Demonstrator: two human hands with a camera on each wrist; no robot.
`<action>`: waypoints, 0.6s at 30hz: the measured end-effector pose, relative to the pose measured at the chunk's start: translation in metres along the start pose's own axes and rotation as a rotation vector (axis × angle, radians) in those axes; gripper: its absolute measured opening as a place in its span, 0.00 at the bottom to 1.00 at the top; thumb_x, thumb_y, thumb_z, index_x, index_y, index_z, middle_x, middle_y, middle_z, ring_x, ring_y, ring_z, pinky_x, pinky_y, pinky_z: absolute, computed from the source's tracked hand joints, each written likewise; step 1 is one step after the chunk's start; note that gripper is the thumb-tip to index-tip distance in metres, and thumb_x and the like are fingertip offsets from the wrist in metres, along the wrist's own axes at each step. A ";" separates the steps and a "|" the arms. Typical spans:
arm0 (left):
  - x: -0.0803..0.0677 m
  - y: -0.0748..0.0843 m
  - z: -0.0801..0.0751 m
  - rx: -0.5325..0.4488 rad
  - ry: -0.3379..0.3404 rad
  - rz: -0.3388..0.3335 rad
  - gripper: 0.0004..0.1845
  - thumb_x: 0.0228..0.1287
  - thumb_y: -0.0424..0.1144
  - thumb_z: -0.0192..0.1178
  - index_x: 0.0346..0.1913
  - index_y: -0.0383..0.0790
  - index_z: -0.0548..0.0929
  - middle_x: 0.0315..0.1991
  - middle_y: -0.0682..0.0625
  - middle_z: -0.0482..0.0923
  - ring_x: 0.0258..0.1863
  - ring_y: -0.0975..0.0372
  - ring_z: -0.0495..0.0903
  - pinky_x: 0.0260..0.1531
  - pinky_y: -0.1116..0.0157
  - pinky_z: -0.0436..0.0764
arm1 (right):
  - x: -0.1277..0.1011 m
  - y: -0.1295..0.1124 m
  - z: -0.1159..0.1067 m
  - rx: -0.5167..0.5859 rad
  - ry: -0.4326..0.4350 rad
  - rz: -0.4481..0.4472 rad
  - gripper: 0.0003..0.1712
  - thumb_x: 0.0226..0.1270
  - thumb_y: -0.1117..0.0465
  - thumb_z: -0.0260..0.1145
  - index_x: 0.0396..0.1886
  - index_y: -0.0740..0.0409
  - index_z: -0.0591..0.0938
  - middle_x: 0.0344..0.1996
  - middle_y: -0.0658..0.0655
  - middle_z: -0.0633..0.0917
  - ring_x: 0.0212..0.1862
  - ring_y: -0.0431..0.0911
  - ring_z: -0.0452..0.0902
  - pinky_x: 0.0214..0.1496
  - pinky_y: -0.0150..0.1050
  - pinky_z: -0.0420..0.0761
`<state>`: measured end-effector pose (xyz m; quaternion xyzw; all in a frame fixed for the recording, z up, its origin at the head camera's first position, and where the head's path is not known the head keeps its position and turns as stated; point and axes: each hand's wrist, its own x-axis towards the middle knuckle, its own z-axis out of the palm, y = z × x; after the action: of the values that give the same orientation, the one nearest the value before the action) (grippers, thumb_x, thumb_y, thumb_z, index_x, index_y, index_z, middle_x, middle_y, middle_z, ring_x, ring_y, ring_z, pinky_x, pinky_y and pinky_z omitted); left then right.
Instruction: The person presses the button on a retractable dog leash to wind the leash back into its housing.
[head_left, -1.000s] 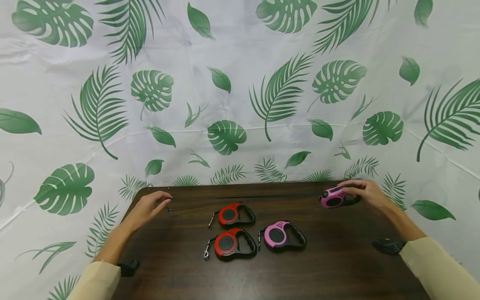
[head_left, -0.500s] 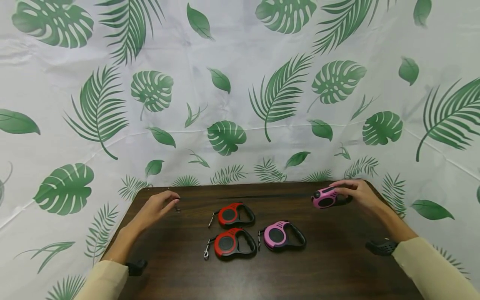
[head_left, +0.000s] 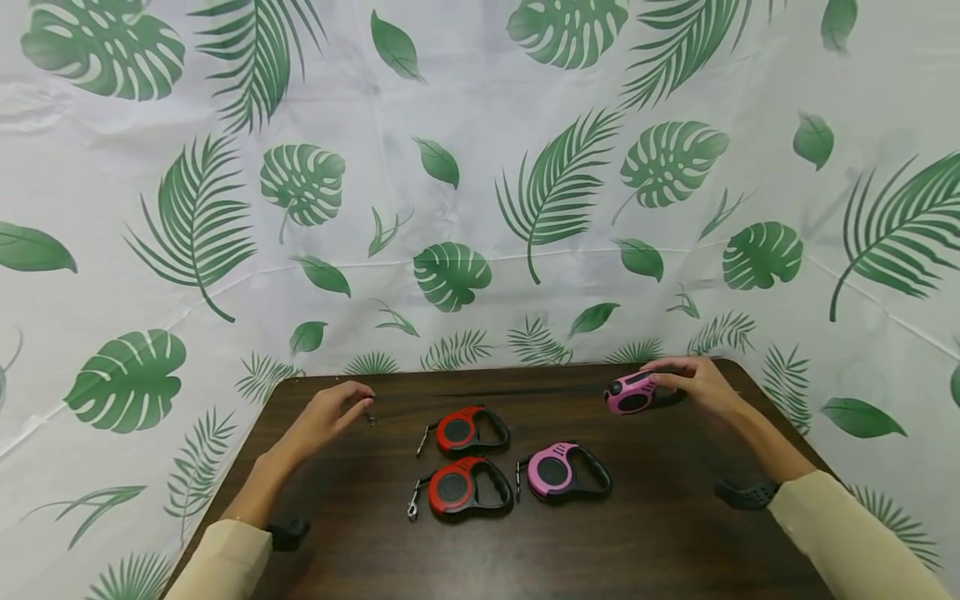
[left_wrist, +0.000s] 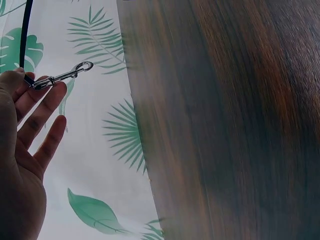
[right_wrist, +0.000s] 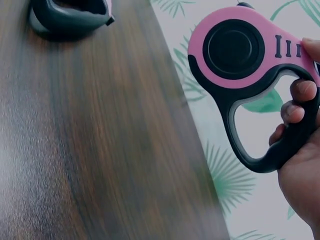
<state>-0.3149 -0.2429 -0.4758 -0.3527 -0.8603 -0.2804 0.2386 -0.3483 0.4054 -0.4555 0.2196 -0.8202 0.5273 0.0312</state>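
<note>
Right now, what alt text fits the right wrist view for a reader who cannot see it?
A right hand grips the black handle of a pink retractable leash, held beside the edge of a dark wooden table. Behind is a leaf-print backdrop.

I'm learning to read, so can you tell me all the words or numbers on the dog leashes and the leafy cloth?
There are no words or numbers to read.
Pink leash held in the right hand: only three raised bars, not letters.
Red leashes and the other pink leash: plain.
Leaf-print cloth: only leaves.
</note>
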 end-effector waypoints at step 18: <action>0.015 0.012 0.018 -0.051 0.006 -0.018 0.09 0.66 0.23 0.68 0.47 0.32 0.86 0.38 0.51 0.86 0.36 0.63 0.84 0.38 0.59 0.85 | 0.007 -0.008 0.022 0.011 -0.056 -0.049 0.13 0.78 0.66 0.64 0.56 0.65 0.87 0.45 0.47 0.89 0.46 0.42 0.80 0.47 0.36 0.80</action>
<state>-0.3193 -0.2169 -0.4753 -0.3501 -0.8553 -0.3052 0.2296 -0.3473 0.3815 -0.4567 0.2546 -0.8121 0.5246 0.0201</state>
